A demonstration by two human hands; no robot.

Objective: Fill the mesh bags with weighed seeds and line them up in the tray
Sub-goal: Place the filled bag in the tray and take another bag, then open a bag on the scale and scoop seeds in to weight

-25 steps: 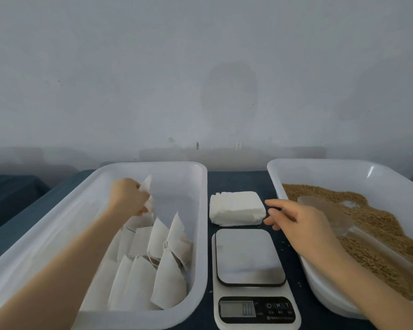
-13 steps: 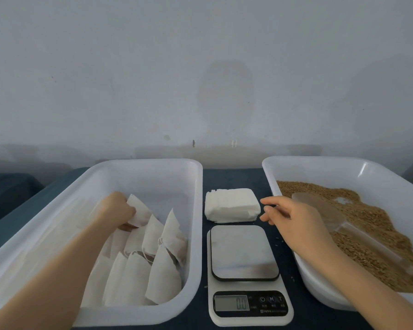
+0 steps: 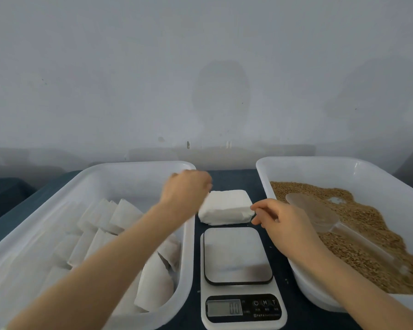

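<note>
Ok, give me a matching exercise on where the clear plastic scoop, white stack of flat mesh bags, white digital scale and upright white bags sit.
1 clear plastic scoop
2 white stack of flat bags
3 white digital scale
4 upright white bags

A left white tray
B behind the scale
C on brown seeds, right tray
D nearest camera, between trays

Pairs: 1-C, 2-B, 3-D, 4-A

The left hand point(image 3: 186, 189) and right hand point(image 3: 279, 220) flank the white bag stack point(image 3: 224, 207) behind the scale point(image 3: 236, 256).
</note>
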